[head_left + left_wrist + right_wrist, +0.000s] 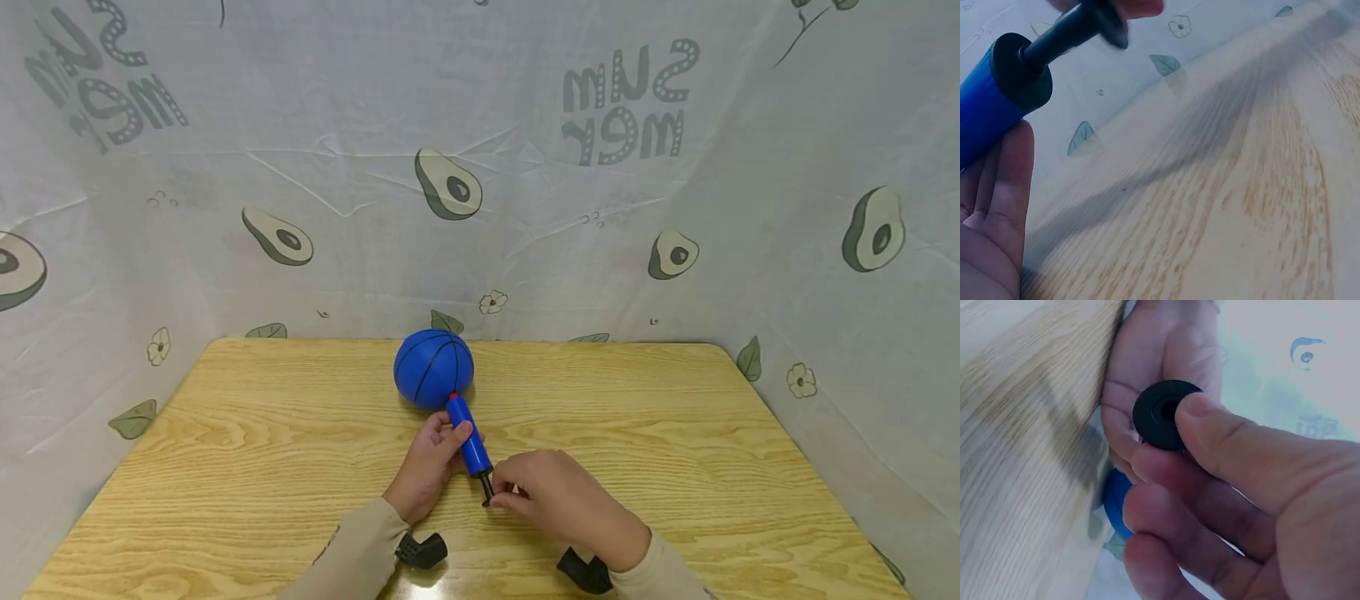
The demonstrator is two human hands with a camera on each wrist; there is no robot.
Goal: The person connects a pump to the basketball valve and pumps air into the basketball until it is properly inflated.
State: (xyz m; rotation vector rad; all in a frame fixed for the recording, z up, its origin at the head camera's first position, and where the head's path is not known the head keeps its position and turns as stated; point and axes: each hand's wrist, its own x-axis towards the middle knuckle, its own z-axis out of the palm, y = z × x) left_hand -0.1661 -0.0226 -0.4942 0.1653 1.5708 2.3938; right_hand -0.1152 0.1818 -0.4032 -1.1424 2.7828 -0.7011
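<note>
The thumb and index finger of the right hand (551, 493) pinch the round black end of a pump handle (1150, 415); its other fingers are curled beside it, and in the right wrist view nothing shows within them. The left hand (426, 468) grips the blue barrel of a hand pump (472, 446), thumb laid over the top and fingers underneath. Part of the handle's black rod shows between the barrel and the right hand.

The pump slants over the middle of the table, its handle toward the person and its red tip (453, 395) toward the far side. In the head view that tip overlaps the lower right edge of a blue ball (427, 367) with black curved lines; whether it enters the ball cannot be seen. The ball sits near the table's far edge.

Both arms wear beige sleeves (352, 552), and a black device (423, 552) shows at each wrist. Below is a light wood-grain table (637, 400). Behind it and along both sides hangs a pale cloth (360, 100) printed with avocado halves, leaves, small flowers and the word "summer" in mirror writing.
</note>
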